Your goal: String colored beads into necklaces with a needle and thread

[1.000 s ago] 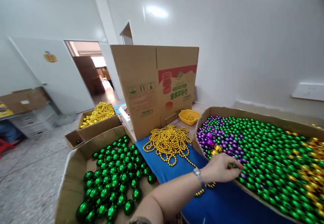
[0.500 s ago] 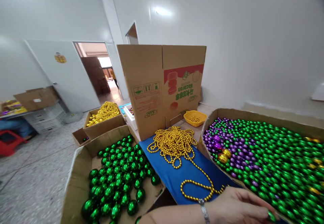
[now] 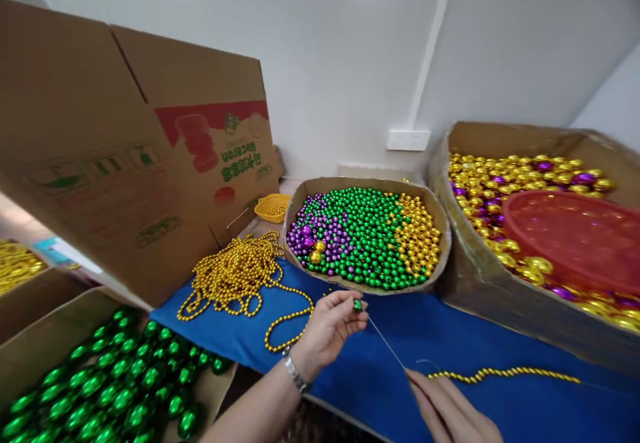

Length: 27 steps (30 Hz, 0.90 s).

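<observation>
In my left hand (image 3: 330,326), thumb and fingers pinch a small shiny green bead (image 3: 357,305) above the blue cloth (image 3: 380,383). My right hand (image 3: 450,406), low in the view, is closed on a thin needle-like wire (image 3: 386,341). The wire slants up to the green bead; whether it passes through the hole cannot be made out. A strand of gold beads (image 3: 505,375) trails rightward from beside my right hand, with thread showing at its end. Behind my left hand lies a heap of gold bead strings (image 3: 237,273), one loop reaching toward my wrist.
Beyond my hands stands a low cardboard tray (image 3: 443,259) of green, purple and gold beads. A carton (image 3: 457,289) at right holds gold and purple balls and a red basin (image 3: 575,236). Green balls (image 3: 120,369) fill a box at left. A tall carton (image 3: 210,183) stands behind a yellow basket (image 3: 273,209).
The view has swung right, bringing the right carton, the gold strand and my right hand into sight. My left hand, with the green bead, now meets the wire from my right.
</observation>
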Available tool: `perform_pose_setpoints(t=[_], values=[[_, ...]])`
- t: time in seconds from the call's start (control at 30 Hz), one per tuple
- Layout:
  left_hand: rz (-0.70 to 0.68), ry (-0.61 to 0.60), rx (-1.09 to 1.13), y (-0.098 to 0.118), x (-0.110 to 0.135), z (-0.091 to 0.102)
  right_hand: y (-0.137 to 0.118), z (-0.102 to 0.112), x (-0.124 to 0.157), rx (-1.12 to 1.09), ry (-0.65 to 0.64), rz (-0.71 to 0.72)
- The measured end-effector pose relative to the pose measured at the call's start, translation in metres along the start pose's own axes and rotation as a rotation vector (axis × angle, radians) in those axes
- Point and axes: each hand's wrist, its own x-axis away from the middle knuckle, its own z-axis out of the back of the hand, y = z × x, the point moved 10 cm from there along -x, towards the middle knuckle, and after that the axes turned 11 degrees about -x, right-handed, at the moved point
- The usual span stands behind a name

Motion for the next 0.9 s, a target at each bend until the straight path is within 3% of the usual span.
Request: perform_pose_setpoints(t=[0.23, 0.37, 0.5, 0.6, 0.73, 0.8, 0.9], values=[[-0.105, 0.057, -0.108, 0.012, 0.001, 0.003, -0.001, -0.002, 0.002, 0.036, -0.015, 0.0], [-0.227, 0.107, -0.306, 0.021, 0.004, 0.003, 0.001, -0.003, 0.003, 0.057, -0.001, -0.009], [-0.318, 0.05, -0.509, 0.027, 0.009, -0.008, 0.002, -0.003, -0.001, 0.008, 0.031, -0.057], [-0.475, 0.071, -0.828, 0.053, 0.005, -0.009, 0.006, 0.003, -0.003, -0.005, 0.09, -0.103], [-0.774, 0.318, -1.467, 0.107, -0.008, 0.003, 0.009, 0.008, -0.003, -0.011, 0.133, -0.124], [-0.781, 0.373, -1.732, 0.117, -0.024, 0.01, 0.01, 0.009, -0.001, -0.006, 0.143, -0.137], [-0.676, 0.424, -2.001, 0.123, -0.049, 0.025, 0.012, 0.007, 0.001, 0.012, 0.137, -0.153]])
